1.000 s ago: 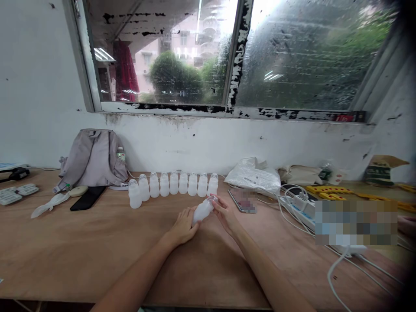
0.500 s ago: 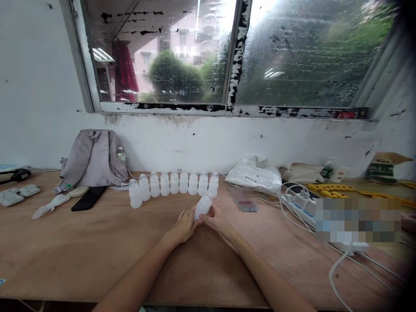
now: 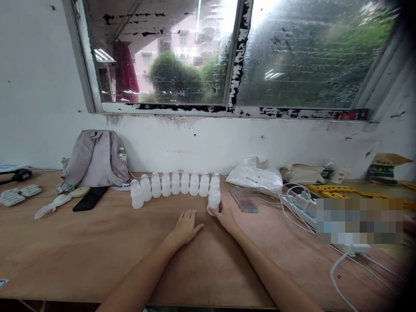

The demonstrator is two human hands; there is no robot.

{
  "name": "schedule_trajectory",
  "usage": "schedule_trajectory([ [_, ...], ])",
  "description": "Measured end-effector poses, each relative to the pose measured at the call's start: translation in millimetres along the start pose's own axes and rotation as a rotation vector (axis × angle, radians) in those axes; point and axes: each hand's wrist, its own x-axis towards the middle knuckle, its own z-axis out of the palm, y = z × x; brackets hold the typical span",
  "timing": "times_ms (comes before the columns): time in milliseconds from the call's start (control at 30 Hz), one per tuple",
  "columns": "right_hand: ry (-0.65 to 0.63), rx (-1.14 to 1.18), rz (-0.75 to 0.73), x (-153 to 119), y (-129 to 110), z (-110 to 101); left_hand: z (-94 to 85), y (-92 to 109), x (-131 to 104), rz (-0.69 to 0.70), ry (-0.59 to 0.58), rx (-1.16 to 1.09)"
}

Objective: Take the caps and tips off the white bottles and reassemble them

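Ten bottles (image 3: 175, 184) counted, all frosted white with clear caps, no label readable on any. Nine stand upright in a shallow curved row toward the table's (image 3: 97, 255) far edge. The tenth bottle (image 3: 213, 203), also upright, is just in front of the row's right end, partly covering the last one; cannot tell whether its base touches the table.

Hands: two. Right hand (image 3: 225, 215) closed round the tenth bottle's lower right side, thumb and fingers on it. Left hand (image 3: 186, 227) palm down, fingers loosely spread, nothing in it, nearer the table's near edge than the row.

Far edge, left part: one grey backpack (image 3: 94, 156), one drink bottle (image 3: 122, 154) in its side pocket, label too small to read. Before it: one black slab (image 3: 90, 199), one round beige piece (image 3: 81, 191), one crumpled clear wrapper (image 3: 53, 205). By the left edge, two white blocks (image 3: 12, 197). Near left corner: one blue-and-white sticker (image 3: 2, 282), writing illegible.

Right of the row: one phone (image 3: 248, 201), screen pixelated; behind it, one silvery bag (image 3: 256, 177), printed, too small to read. Farther right, one cloth pouch (image 3: 302, 173) and several yellow pieces (image 3: 331, 188), not all countable. One brown-and-green paper bag (image 3: 383, 169) beyond, lettering unreadable.
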Motion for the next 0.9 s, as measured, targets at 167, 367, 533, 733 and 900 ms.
schedule_trajectory([
  [167, 0.145, -0.169, 0.034, 23, 20, -24, -3.1, 2, 0, -0.010, -0.023, 0.011],
  [367, 0.167, -0.253, 0.134, 43, 30, -36, 0.8, -1, 0, 0.000, -0.016, 0.010],
  [533, 0.157, -0.286, 0.123, 52, 33, -34, 1.1, -1, 0, -0.010, -0.023, 0.009],
  [733, 0.209, -0.380, 0.083, 52, 41, -29, 0.7, -2, 0, -0.008, -0.040, -0.002],
  [900, 0.213, -0.352, 0.052, 52, 48, -28, -3.3, -2, 0, 0.030, 0.040, -0.051],
])
